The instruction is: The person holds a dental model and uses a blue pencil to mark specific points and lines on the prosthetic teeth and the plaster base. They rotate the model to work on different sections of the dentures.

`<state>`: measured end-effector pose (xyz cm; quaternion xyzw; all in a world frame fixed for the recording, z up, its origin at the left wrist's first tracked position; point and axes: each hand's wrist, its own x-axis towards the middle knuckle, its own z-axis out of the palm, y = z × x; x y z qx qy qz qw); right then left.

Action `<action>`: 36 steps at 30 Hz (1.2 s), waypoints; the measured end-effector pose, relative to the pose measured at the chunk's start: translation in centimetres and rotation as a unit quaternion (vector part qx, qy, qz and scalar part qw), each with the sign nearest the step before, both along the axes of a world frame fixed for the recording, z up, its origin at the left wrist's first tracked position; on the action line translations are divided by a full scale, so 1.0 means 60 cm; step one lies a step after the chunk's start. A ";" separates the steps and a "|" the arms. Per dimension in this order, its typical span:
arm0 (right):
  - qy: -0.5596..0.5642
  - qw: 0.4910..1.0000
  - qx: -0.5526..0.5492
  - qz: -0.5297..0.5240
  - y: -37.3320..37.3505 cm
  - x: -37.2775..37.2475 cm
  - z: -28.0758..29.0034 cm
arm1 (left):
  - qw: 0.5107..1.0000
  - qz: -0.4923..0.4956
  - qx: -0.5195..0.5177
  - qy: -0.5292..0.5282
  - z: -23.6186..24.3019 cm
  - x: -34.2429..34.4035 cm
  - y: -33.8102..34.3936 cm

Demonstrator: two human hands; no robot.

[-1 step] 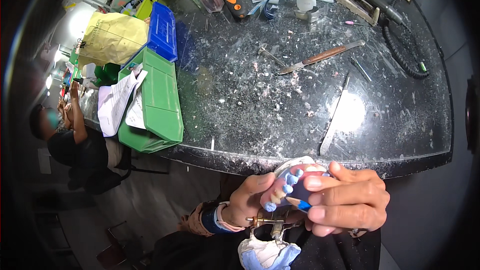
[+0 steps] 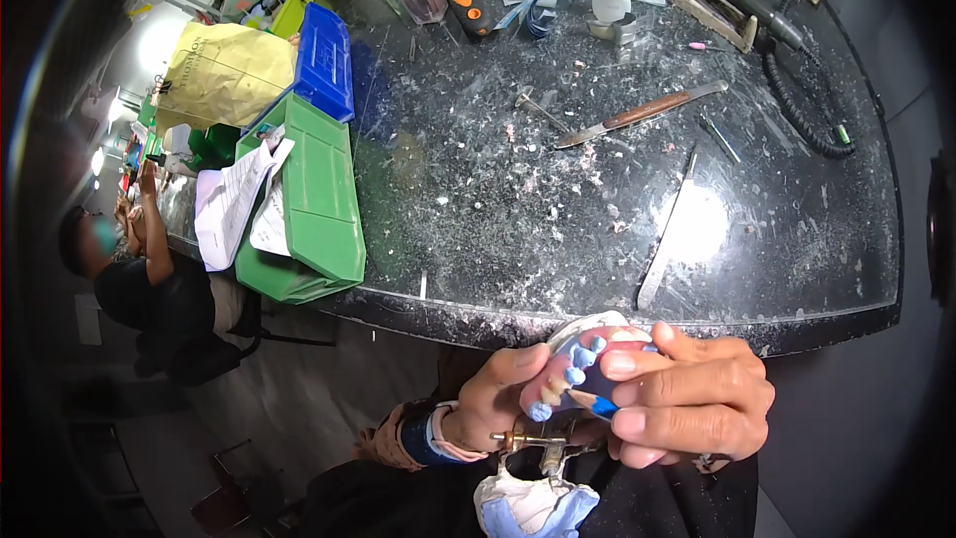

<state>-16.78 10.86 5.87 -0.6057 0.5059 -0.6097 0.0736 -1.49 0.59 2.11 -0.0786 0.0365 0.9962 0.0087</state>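
Note:
My left hand [image 2: 503, 384] is closed round the side of a dental model [image 2: 627, 334] with a white base, pink gum and blue teeth. Between the fingers of my right hand [image 2: 692, 399] is a short blue pencil [image 2: 600, 405]. Its sharpened tip meets the model beside a cream-coloured tooth [image 2: 556, 389], or lies very close to it. From below the model hangs a brass hinged articulator [image 2: 548, 453], joined to a second white and blue plaster cast [image 2: 533, 503] over my lap. The fingertips of my left hand are hidden behind the model.
On the dusty black bench [image 2: 458, 239] lie a wooden-handled knife [image 2: 647, 115], a slim metal spatula [image 2: 665, 239] and a small metal tool [image 2: 719, 137]. Green [image 2: 319, 199] and blue [image 2: 324, 65] bins stand left. A coiled cord [image 2: 797, 110] runs at right. Another person [image 2: 134, 279] sits far left.
The pencil and the fingers of my right hand have shifted very slightly to the left. The model has tilted a touch; both holds are the same.

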 end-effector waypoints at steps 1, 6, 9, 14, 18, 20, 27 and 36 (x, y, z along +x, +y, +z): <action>0.000 1.000 0.000 0.006 -0.004 0.002 -0.001 | 1.000 0.006 0.000 0.000 -0.001 0.003 -0.002; -0.035 0.999 0.020 0.010 0.001 -0.002 0.003 | 0.997 -0.016 -0.077 -0.003 0.009 -0.014 -0.003; -0.030 0.999 0.037 0.006 0.003 -0.002 0.005 | 0.997 -0.014 -0.078 0.004 0.010 -0.016 -0.002; -0.044 0.999 0.031 0.003 0.001 0.002 0.004 | 0.997 -0.022 -0.077 -0.001 0.008 -0.014 -0.004; -0.038 0.999 0.034 0.006 0.004 0.000 0.004 | 0.998 -0.024 -0.065 -0.016 0.011 -0.013 -0.002; -0.044 0.998 0.032 0.016 0.003 -0.001 0.004 | 0.998 -0.021 -0.057 -0.018 0.013 -0.015 -0.002; -0.037 0.998 0.041 0.037 0.006 -0.008 0.002 | 0.999 -0.017 -0.041 0.016 0.003 -0.015 -0.001; -0.069 0.994 -0.074 -0.041 0.011 -0.002 -0.016 | 0.998 -0.032 -0.042 0.019 0.011 -0.022 -0.004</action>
